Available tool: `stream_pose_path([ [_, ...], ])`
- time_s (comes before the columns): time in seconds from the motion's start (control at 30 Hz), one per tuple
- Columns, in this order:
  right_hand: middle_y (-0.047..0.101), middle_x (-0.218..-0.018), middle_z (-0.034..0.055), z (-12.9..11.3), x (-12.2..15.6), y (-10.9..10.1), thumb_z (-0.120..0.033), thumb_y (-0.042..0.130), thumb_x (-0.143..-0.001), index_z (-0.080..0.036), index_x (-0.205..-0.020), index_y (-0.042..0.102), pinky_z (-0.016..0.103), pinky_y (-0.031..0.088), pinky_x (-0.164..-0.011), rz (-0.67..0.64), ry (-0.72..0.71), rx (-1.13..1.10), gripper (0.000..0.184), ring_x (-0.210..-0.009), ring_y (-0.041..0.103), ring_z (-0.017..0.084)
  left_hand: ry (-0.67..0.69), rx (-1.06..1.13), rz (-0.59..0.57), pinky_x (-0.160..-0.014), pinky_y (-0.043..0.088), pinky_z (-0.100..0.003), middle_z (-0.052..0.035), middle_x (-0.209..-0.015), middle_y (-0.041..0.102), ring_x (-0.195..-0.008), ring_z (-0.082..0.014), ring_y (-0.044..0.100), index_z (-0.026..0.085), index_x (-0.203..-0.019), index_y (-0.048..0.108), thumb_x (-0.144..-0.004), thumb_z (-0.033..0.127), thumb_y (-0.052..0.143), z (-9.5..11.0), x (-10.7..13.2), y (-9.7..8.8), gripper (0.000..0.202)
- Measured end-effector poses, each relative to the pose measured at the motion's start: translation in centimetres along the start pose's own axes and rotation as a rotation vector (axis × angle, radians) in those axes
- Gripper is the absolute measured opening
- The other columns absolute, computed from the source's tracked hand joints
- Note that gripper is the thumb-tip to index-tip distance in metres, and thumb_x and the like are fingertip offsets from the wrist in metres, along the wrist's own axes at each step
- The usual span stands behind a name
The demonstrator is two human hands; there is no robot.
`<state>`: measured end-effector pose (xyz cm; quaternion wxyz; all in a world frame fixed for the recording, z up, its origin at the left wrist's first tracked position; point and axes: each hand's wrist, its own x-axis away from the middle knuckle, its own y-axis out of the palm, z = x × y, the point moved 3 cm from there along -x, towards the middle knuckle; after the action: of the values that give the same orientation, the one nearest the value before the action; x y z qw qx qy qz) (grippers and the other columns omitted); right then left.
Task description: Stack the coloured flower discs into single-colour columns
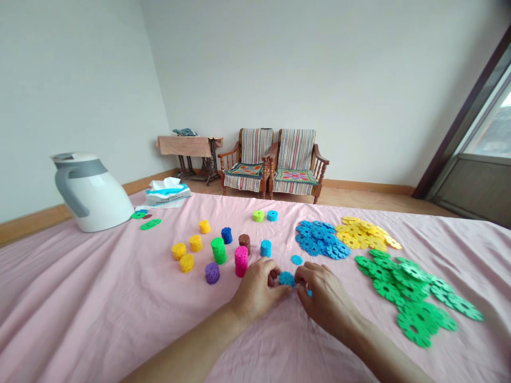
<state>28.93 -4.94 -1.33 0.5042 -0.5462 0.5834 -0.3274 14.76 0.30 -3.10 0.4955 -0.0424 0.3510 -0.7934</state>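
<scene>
My left hand (259, 287) and my right hand (323, 295) meet low over the pink cloth, fingers pinched together on a small stack of light blue snowflake discs (286, 278) held between them. A single loose light blue disc (296, 259) lies just beyond the hands. Behind it is a heap of blue discs (319, 239), with a yellow heap (365, 234) to its right and a green heap (411, 292) nearest my right hand. Left of my hands stand short stacked columns: pink (241, 260), green (218, 250), purple (212, 272), light blue (265, 248), brown (245, 242) and yellow (186, 262).
A white kettle (90, 191) sits at the far left of the pink tablecloth (99, 308), with a tissue pack (166, 192) and a few flat green discs (150, 224) near it. Two wooden armchairs (273, 165) and a small table (187, 146) stand by the back wall.
</scene>
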Motion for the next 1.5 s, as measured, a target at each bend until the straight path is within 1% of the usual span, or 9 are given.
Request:
stream_pose_path([
  [0.2,0.063,-0.075,0.0051,0.2,0.0,0.1,-0.010,0.043,-0.075,-0.018,-0.075,0.062,0.027,0.037,-0.069,0.031,0.001,-0.023,0.021,-0.073,0.058,0.017,0.000,0.006,-0.002,-0.056,0.036,-0.023,0.0021,-0.072,0.053,-0.063,-0.0125,0.049,0.016,-0.077,0.062,-0.067,0.024,0.074,-0.2,0.1,0.1,0.018],
  [0.37,0.062,-0.076,0.0035,2.3,-0.6,-0.5,-0.011,0.043,-0.075,-0.018,-0.080,0.063,0.026,0.038,-0.065,0.129,0.080,-0.103,0.022,-0.071,0.058,0.016,-0.038,0.054,0.011,-0.060,0.040,-0.024,0.0004,-0.078,0.057,-0.064,-0.0134,0.051,0.017,-0.095,0.064,-0.063,0.019,0.076,-0.2,0.1,0.2,0.034],
  [0.5,0.064,-0.093,0.0066,4.0,-1.0,0.0,-0.015,0.045,-0.079,-0.018,-0.097,0.065,0.030,0.042,-0.077,0.202,0.115,-0.119,0.028,-0.088,0.058,0.020,-0.011,0.039,-0.007,-0.062,0.041,-0.025,0.0001,-0.080,0.057,-0.066,-0.0141,0.051,0.019,-0.094,0.068,-0.064,0.018,0.076,0.1,0.0,0.3,0.031],
  [0.67,0.062,-0.107,0.0104,3.8,-1.8,0.9,-0.025,0.049,-0.084,-0.017,-0.115,0.063,0.035,0.039,-0.089,0.183,0.072,-0.071,0.034,-0.101,0.053,0.025,-0.013,-0.003,-0.012,-0.060,0.039,-0.025,0.0008,-0.078,0.057,-0.065,-0.0138,0.049,0.019,-0.088,0.069,-0.066,0.016,0.074,0.4,0.0,0.3,0.023],
  [0.83,0.061,-0.095,0.0094,3.6,-2.6,1.1,-0.027,0.052,-0.084,-0.019,-0.099,0.067,0.032,0.040,-0.083,0.139,0.081,-0.059,0.023,-0.093,0.054,0.022,-0.016,0.004,-0.006,-0.059,0.039,-0.024,0.0015,-0.076,0.057,-0.064,-0.0133,0.049,0.019,-0.085,0.068,-0.064,0.014,0.073,0.3,-0.1,0.4,0.022],
  [1.0,0.060,-0.089,0.0091,4.1,-2.9,1.9,-0.027,0.051,-0.083,-0.015,-0.089,0.062,0.033,0.041,-0.079,0.168,0.082,-0.067,0.017,-0.088,0.054,0.023,-0.033,0.019,-0.007,-0.059,0.039,-0.024,0.0015,-0.077,0.058,-0.064,-0.0133,0.049,0.018,-0.089,0.066,-0.062,0.014,0.075,0.3,-0.1,0.3,0.029],
  [1.13,0.059,-0.083,0.0075,4.7,-3.0,2.4,-0.029,0.053,-0.080,-0.016,-0.083,0.059,0.033,0.042,-0.077,0.180,0.110,-0.113,0.014,-0.084,0.053,0.022,-0.020,0.020,-0.005,-0.059,0.038,-0.023,0.0020,-0.074,0.056,-0.064,-0.0130,0.049,0.018,-0.082,0.066,-0.063,0.013,0.072,0.4,0.0,0.2,0.020],
  [1.37,0.059,-0.082,0.0068,5.3,-2.9,2.2,-0.030,0.056,-0.075,-0.017,-0.079,0.058,0.032,0.043,-0.073,0.228,0.180,-0.182,0.014,-0.080,0.055,0.021,-0.034,0.028,-0.002,-0.058,0.037,-0.023,0.0023,-0.074,0.054,-0.064,-0.0127,0.049,0.018,-0.080,0.066,-0.062,0.012,0.073,0.4,0.1,0.2,0.021],
  [1.5,0.060,-0.083,0.0058,4.3,-2.2,1.1,-0.033,0.057,-0.076,-0.017,-0.082,0.058,0.032,0.045,-0.071,0.233,0.146,-0.321,0.017,-0.078,0.055,0.019,-0.065,0.044,0.002,-0.059,0.038,-0.023,0.0025,-0.075,0.055,-0.064,-0.0127,0.049,0.018,-0.083,0.066,-0.060,0.010,0.073,0.4,0.1,0.2,0.025],
])
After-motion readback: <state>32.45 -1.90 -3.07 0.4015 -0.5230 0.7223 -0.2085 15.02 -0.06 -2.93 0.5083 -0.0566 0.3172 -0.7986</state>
